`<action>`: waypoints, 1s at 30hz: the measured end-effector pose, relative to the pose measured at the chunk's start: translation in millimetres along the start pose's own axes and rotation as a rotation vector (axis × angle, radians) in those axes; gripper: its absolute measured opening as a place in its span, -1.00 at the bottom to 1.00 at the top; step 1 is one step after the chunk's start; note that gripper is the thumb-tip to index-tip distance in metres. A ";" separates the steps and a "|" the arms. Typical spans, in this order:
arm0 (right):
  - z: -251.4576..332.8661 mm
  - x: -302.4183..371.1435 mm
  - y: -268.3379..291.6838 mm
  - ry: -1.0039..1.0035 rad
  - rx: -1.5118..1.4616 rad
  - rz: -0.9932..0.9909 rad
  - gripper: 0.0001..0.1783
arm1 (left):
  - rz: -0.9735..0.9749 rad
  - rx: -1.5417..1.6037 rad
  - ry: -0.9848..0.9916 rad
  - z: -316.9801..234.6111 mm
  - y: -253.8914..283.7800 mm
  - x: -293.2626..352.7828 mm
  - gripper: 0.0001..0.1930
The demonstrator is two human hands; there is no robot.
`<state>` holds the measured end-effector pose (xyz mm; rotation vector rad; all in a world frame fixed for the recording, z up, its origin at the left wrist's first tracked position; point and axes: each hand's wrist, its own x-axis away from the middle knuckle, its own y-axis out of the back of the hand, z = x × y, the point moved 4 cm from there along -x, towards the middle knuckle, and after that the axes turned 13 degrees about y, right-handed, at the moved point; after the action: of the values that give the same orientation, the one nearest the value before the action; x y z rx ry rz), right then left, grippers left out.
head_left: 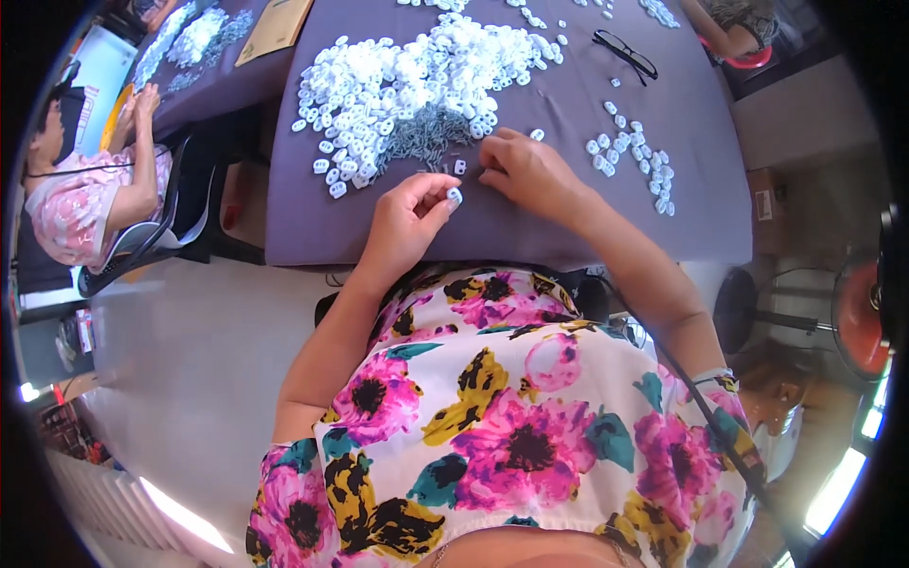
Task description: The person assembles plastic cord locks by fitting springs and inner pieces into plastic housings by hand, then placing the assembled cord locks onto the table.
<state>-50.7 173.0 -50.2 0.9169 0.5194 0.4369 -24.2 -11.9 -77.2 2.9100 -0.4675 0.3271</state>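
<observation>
Between thumb and fingertips, my left hand (405, 225) pinches a small white plastic piece (454, 195) with dark holes. My right hand (532, 172) is just to its right over the cloth, fingers curled together; whatever they hold, if anything, is hidden. Beyond both hands spreads a heap of small grey metal pins or screws (426, 134), too fine to tell which. A large pile of white two-holed pieces (355, 80) surrounds it on the far and left sides. One loose white piece (460, 167) lies between my hands, with a few grey bits beside it.
On the purple-grey table cloth (701, 170), finished-looking white pieces (653, 166) lie scattered to the right. Black-framed glasses (625, 54) rest farther back. A person (104, 189) sits at another table on the left; another person's arm (724, 33) shows far right. A fan (857, 317) stands right.
</observation>
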 end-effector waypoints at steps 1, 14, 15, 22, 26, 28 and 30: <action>3.8 1.2 1.4 -0.002 0.010 0.024 -0.82 | -0.012 -0.016 0.000 -1.4 -0.6 3.0 -0.82; 34.9 22.6 14.0 -0.013 -0.091 0.101 -0.82 | 0.126 -0.468 -0.002 -48.6 -1.8 29.8 -0.78; 35.8 25.7 16.4 0.014 -0.124 0.087 -0.81 | 0.134 -0.469 0.004 -52.3 -3.5 30.1 -0.78; 12.6 56.4 50.3 -0.353 -0.931 -0.319 -0.92 | 0.221 -0.702 -0.247 -84.2 -22.9 25.8 -0.79; -4.8 69.3 79.9 -0.393 -0.851 -0.609 -0.82 | 0.185 -0.658 -0.482 -120.5 -50.3 -13.1 -0.81; -6.0 71.4 82.8 -0.407 -0.824 -0.697 -0.84 | 0.168 -0.741 -0.548 -131.0 -66.2 -37.6 -0.82; -2.0 78.9 80.1 -0.439 -0.802 -0.790 -0.85 | 0.172 -0.865 -0.579 -127.3 -81.8 -59.6 -0.82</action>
<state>-0.1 261.6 -3.1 -0.0178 0.2252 -0.2798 -76.6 108.0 19.3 2.0628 -0.7139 -0.5813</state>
